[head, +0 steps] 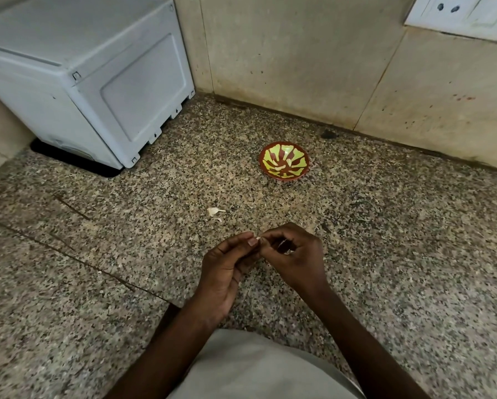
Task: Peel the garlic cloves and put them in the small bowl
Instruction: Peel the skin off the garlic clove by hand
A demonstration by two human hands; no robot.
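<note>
Garlic clove (258, 239), pale and small, pinched between left hand (230, 264) and right hand (294, 251).

The tabletop (385, 254) is speckled granite in brown, black and cream, with thin dark seam lines running across its left part toward seven and eight o'clock. It meets tiled walls along its far edge and at the corner near twelve o'clock. At about one o'clock from the centre sits a small bowl (284, 162), red-brown with a yellow-green pattern, holding a pale piece or two. Just short of the centre, toward eleven o'clock, lie a few white scraps of garlic skin (214, 212), well apart from the bowl. At ten o'clock a grey boxy appliance (97, 82) stands on the tabletop, a dark base beneath it. A small dark smudge (327, 135) marks the surface near the far wall at one o'clock.
</note>
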